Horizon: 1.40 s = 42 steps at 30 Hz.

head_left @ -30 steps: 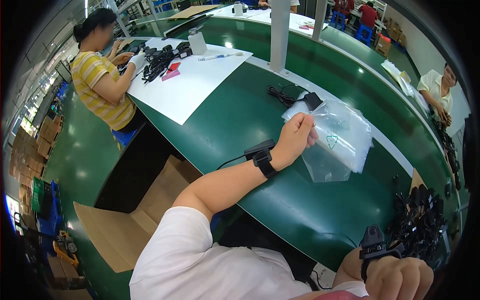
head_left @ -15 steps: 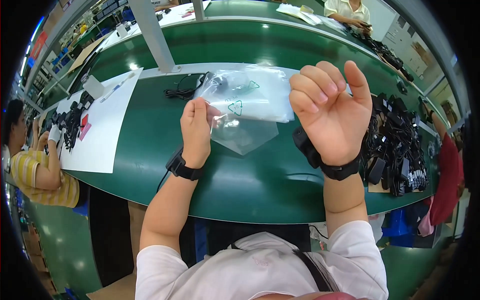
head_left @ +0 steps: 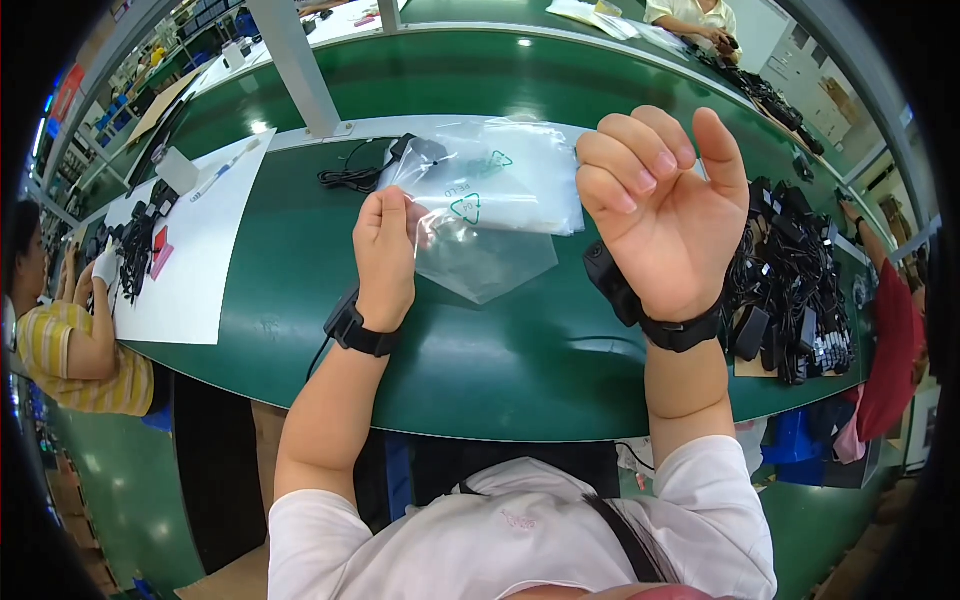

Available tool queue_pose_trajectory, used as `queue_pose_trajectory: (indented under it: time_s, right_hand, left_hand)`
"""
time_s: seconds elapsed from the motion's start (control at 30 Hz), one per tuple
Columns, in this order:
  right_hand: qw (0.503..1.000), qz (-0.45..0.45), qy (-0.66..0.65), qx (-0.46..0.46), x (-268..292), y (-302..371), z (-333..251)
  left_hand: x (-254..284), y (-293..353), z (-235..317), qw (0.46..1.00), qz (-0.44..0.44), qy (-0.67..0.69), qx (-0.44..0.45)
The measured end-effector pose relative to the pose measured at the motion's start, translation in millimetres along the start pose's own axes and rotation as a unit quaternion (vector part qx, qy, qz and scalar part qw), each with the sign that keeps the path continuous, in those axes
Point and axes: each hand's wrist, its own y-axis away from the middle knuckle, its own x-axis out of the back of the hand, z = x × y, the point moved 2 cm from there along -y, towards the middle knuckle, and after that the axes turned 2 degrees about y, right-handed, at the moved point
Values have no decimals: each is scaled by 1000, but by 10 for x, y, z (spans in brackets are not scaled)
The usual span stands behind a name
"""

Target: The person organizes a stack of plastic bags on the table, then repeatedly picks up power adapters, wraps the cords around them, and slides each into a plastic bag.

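My left hand pinches the near edge of a clear plastic bag between thumb and fingers. The bag bears a green printed mark and lies over a stack of similar clear bags. To the right of the stack, my right hand is raised, palm toward me. Its fingers are half curled, the thumb stands apart, and nothing is in it. Behind my left hand rests a black power adapter, partly covered by the plastic, with a coiled black cable.
A heap of black adapters and cables lies on the green table at the right. At the left, a white sheet carries a white bottle and more cables. A grey post rises behind. Other people sit around.
The view has shifted slightly, so the table things appear a little further left and up. My left hand keeps its pinch on the bag; my right hand stays raised in much the same pose.
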Motion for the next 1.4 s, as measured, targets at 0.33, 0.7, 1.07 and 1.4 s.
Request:
queue_pose_trajectory:
  time_s: [0.33, 0.7, 1.07, 1.4]
  right_hand:
    - [1000, -1, 3, 2, 7, -7, -45]
    - [791, -168, 488, 329, -665, 390, -155]
    - [581, 17, 626, 520, -539, 2456, -2124]
    - [379, -159, 674, 613, -1341, 2423, -1446]
  left_hand:
    - [-57, -4, 30, 1000, 4, -18, 7]
    - [-33, 39, 42, 1000, -6, 8, 15]
    - [74, -66, 44, 997, -6, -71, 2]
    - [22, 97, 157, 992, 6, -121, -19]
